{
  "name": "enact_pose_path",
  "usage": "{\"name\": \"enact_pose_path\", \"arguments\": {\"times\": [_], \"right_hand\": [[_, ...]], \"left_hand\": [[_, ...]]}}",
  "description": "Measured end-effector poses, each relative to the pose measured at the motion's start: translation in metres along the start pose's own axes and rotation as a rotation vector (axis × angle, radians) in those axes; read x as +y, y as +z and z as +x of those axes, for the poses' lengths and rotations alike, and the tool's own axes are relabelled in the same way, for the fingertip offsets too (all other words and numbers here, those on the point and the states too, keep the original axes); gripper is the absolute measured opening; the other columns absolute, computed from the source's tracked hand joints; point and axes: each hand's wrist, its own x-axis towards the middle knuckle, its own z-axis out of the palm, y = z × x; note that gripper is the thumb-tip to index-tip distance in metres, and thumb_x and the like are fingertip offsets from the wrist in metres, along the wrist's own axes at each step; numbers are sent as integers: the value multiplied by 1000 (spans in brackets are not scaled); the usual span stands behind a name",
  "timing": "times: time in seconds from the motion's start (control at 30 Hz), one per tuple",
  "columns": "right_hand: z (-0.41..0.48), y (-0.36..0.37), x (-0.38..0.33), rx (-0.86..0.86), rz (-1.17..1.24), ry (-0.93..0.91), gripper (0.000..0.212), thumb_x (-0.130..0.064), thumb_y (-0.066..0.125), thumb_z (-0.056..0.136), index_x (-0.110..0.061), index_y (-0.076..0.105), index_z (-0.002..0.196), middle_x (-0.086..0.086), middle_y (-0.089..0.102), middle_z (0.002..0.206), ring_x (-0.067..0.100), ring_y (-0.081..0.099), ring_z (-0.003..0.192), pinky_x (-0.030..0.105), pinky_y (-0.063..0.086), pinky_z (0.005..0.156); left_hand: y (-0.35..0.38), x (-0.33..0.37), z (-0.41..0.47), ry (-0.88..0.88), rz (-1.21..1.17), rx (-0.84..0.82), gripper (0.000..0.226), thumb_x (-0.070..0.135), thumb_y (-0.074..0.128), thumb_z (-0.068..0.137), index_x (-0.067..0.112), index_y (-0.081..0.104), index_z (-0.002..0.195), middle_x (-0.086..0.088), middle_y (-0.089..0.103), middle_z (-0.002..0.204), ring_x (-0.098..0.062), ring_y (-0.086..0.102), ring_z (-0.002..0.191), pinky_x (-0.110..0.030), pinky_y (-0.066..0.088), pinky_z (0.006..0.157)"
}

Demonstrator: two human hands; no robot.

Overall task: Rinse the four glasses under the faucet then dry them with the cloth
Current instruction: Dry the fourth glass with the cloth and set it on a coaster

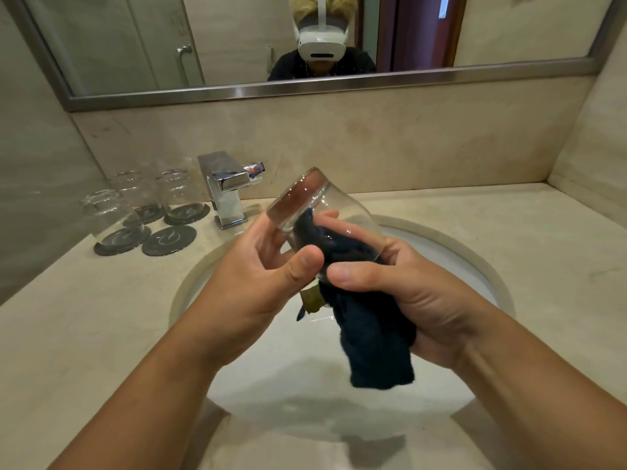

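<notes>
**Q:** So, what stands around you at the sink?

**A:** On the beige stone countertop (509, 232), left of the round white basin (448, 247), three clear glasses sit on dark round coasters: the front glass (108, 215), the back glass (135, 191) and the faucet-side glass (178, 193). A fourth coaster (169, 240) lies bare just beside them. The square chrome faucet (227, 188) rises behind my left hand (268, 269), near the tumbler (319, 208) but apart from it.

**Q:** And your grip?

**A:** My left hand holds the tumbler above the basin, tilted, with its thick base pointing up and away. The fingers curl around the base end and the thumb presses the side. My right hand (414, 296) clutches the dark navy cloth (376, 351), thumb at the tumbler's rim. The cloth looks soft and nubby. One end is stuffed inside the tumbler, the rest hangs below my palm, and an olive tag (310, 300) shows at its edge.

**Q:** Anything hard to read?

**A:** My right fingers are hidden behind the cloth. Through clear glass I cannot tell whether the three parked glasses stand mouth-up or mouth-down. The steel-framed mirror (509, 32) reflects a person in a white headset, cut off at the top edge.
</notes>
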Motion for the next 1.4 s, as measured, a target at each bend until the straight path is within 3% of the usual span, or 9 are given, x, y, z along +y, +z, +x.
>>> {"name": "enact_pose_path", "arguments": {"times": [0.13,0.23,0.4,0.47,0.6,0.7,1.0,1.2,1.4], "right_hand": [[1,-3,0,58,-67,-44,44,-10,79,76,-32,83,114,4,79,115,17,70,94,25,59,81],[1,-1,-1,102,-125,-121,44,-9,83,76,-34,83,112,2,80,114,14,72,98,22,57,88],[5,3,5,378,-425,-307,41,-3,82,85,-41,84,102,-10,82,101,5,75,97,19,55,88],[6,6,9,383,-484,-371,43,1,81,86,-38,81,105,-15,82,100,-1,74,95,16,54,87],[7,10,17,307,-607,-396,39,-1,78,92,-32,79,115,-11,80,110,9,75,105,45,61,96],[6,11,14,283,-581,-286,46,5,76,90,-30,79,119,-14,79,115,8,74,106,48,59,102],[1,3,0,142,-138,-35,51,-2,79,70,-36,85,107,12,79,112,21,67,94,22,59,79],[2,7,7,208,-466,-207,50,11,76,85,-27,83,115,-9,81,107,5,73,97,29,56,95],[1,11,7,208,-480,-149,51,12,72,87,-28,82,117,-8,81,100,4,70,88,23,53,87]], "left_hand": [[2,3,-2,-5,22,-58,61,54,86,82,55,61,137,3,62,154,-21,56,146,-35,45,120],[1,0,-1,-32,72,-33,53,43,73,93,47,56,143,4,63,152,-18,56,145,-45,44,121],[4,-6,4,-62,81,123,105,74,82,74,33,41,162,0,67,147,-24,68,131,-55,44,119],[10,-8,3,-62,88,141,100,70,84,75,29,46,157,-4,70,142,-25,70,129,-55,46,117],[20,-10,4,-20,113,248,76,48,85,85,25,53,150,0,75,132,-10,75,115,-31,58,99],[18,-7,3,-6,107,262,73,41,84,83,24,56,149,2,76,129,-7,77,109,-21,58,88],[1,-10,3,-56,39,56,106,42,87,76,20,35,165,-1,61,154,-19,67,134,-35,54,110],[6,-12,3,-93,-32,60,121,55,91,77,15,22,168,-4,70,144,-21,66,135,-42,50,115],[4,-15,5,-65,-20,68,129,68,91,66,5,31,163,-16,71,138,-32,66,134,-56,40,122]]}}
